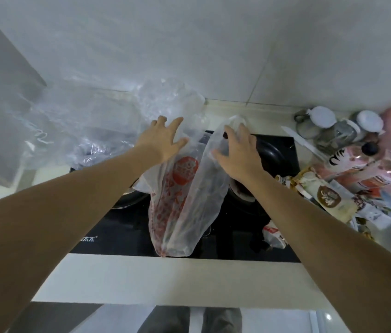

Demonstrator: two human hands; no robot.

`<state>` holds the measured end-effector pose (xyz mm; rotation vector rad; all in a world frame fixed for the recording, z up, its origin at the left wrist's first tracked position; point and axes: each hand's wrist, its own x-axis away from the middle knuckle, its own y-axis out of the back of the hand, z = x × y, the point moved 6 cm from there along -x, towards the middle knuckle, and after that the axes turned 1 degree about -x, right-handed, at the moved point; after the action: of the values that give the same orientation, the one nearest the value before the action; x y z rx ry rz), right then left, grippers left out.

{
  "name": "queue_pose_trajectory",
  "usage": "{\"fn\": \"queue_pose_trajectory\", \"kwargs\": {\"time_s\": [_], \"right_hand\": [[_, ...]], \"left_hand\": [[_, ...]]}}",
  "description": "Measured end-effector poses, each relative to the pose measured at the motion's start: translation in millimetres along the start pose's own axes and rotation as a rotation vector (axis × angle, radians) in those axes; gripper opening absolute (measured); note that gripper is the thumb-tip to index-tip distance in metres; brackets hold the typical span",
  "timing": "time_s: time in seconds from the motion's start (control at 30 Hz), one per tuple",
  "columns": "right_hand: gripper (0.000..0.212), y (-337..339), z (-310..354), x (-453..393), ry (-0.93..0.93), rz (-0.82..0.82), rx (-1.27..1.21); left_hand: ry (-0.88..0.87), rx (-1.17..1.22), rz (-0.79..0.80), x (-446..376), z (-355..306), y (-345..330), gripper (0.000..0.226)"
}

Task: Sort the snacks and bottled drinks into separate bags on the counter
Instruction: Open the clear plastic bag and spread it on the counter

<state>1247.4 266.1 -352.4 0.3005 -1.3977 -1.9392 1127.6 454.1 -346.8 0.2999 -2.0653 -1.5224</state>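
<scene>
We find the left hand spread flat against the printed bag over the stove, the right hand gripping its top, and judge it may slump shut while the snacks wait at right.

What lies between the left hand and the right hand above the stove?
In the head view, the printed plastic bag lies between the left hand and the right hand; its open top spans the gap, and each hand touches one side of it.
</scene>
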Motion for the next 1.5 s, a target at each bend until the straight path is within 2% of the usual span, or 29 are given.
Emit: {"fn": "queue_pose_trajectory", "kwargs": {"time_s": [0.17, 0.3, 0.43, 0.57, 0.63, 0.7, 0.77, 0.9, 1.13, 1.23, 1.4, 1.43, 1.5], "right_hand": [[0.060, -2.6, -3.2, -16.2, 0.023, -0.051, -0.056], [0.043, 0.9, -2.9, -13.5, 0.040, -0.064, -0.096], [0.046, 12.6, -0.7, -4.7, 0.072, -0.093, -0.181], [0.053, 24.2, 5.4, 8.4, 0.100, -0.075, -0.205], [0.045, 32.4, 8.0, 18.3, 0.113, -0.100, -0.198], [0.032, 42.0, 10.0, 30.8, 0.132, -0.144, -0.185], [0.024, 53.3, 12.6, 44.3, 0.163, -0.189, -0.178], [0.025, 78.2, 17.6, 72.6, 0.196, -0.254, -0.210], [0.023, 112.4, 29.3, 133.2, 0.308, -0.317, -0.356], [0.020, 119.3, 27.9, 155.7, 0.361, -0.321, -0.387], [0.019, 128.7, 20.1, 183.6, 0.439, -0.332, -0.439], [0.022, 128.5, 18.3, 186.7, 0.420, -0.311, -0.453], [0.046, 127.6, 16.8, 190.7, 0.390, -0.245, -0.469]], "left_hand": [[-0.010, 0.138, -0.015, -29.8, -10.0, -3.3, 0.080], [-0.035, 0.173, -0.055, -34.7, -18.6, -3.4, 0.077], [-0.088, 0.226, -0.096, -24.9, -23.5, 1.1, 0.071], [-0.092, 0.200, -0.151, -4.7, -22.3, 14.7, 0.042], [-0.091, 0.190, -0.170, 9.0, -21.6, 24.4, 0.027], [-0.118, 0.182, -0.204, 24.5, -23.0, 33.5, 0.022], [-0.158, 0.170, -0.259, 41.8, -23.8, 42.1, 0.024], [-0.195, 0.223, -0.382, 81.5, -26.4, 62.6, 0.034], [-0.170, 0.200, -0.525, 159.2, -51.8, 101.6, 0.056], [-0.101, 0.206, -0.589, 193.2, -62.3, 109.4, 0.054], [-0.044, 0.220, -0.626, 239.8, -76.4, 107.6, 0.031], [-0.031, 0.233, -0.610, 248.0, -77.9, 106.4, 0.038], [-0.012, 0.248, -0.584, 259.3, -80.3, 104.1, 0.061]]}}
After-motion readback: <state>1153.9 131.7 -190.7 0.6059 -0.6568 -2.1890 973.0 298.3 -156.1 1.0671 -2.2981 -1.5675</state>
